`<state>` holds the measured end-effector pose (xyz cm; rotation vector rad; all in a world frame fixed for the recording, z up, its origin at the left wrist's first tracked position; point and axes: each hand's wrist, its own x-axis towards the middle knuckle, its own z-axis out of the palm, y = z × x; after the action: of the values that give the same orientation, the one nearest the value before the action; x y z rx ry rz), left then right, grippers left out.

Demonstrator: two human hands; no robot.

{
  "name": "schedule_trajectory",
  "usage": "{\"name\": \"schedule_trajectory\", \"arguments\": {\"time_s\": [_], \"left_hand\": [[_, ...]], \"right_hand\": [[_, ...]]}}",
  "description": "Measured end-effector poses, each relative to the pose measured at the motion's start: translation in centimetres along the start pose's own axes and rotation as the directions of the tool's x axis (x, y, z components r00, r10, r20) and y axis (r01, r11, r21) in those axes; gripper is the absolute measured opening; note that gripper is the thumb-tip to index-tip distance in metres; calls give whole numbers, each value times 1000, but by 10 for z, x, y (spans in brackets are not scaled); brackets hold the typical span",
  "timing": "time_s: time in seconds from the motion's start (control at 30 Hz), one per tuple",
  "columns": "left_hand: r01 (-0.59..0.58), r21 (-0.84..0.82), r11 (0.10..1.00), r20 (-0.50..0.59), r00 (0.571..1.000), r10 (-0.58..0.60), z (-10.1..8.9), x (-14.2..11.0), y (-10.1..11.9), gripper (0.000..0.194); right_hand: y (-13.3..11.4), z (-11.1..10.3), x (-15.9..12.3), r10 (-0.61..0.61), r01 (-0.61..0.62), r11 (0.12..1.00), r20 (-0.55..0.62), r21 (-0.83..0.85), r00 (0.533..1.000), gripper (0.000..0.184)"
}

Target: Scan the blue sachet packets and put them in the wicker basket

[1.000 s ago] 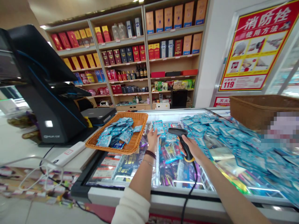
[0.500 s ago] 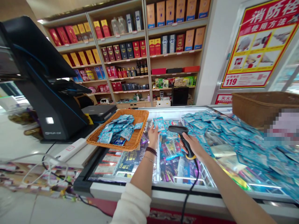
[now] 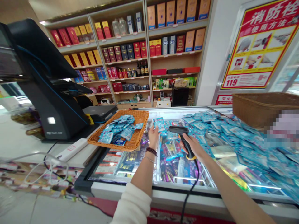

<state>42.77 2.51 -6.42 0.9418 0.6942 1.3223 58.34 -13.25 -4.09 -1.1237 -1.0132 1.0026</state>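
My left hand is closed on the edge of a small blue packet, held upright above the glass-topped freezer. Wrapped round the handle of a black barcode scanner is my right hand. The scanner's head points left towards the packet, a short gap apart, and its cable hangs over the freezer's front edge. Left of my left hand, an orange wicker basket holds a heap of similar blue packets. Many more blue packets lie spread over the glass on the right.
A black checkout terminal stands at the left, near a flat black device and a white cable. A brown basket sits at the back right. Shelves of boxes line the far wall beside a red poster.
Both hands, the packet and the scanner hold almost the same places. The view has shifted very slightly.
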Motion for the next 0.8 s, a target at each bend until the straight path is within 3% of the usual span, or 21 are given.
{"name": "schedule_trajectory", "arguments": {"time_s": [0.23, 0.43, 0.6, 0.8], "left_hand": [[50, -8, 999, 2, 999, -50, 1, -5, 16, 31], [128, -37, 991, -101, 986, -131, -17, 14, 73, 27], [4, 36, 999, -115, 993, 1, -50, 27, 123, 31], [-71, 93, 993, -235, 968, 91, -110, 45, 170, 38]], "right_hand": [[-5, 0, 9, 49, -41, 992, -67, 119, 997, 61], [-23, 8, 39, 34, -2, 976, -141, 219, 989, 54], [-27, 45, 75, 18, -2, 979, -74, 204, 997, 53], [-23, 98, 93, 22, -22, 987, -1, 159, 1000, 55]]}}
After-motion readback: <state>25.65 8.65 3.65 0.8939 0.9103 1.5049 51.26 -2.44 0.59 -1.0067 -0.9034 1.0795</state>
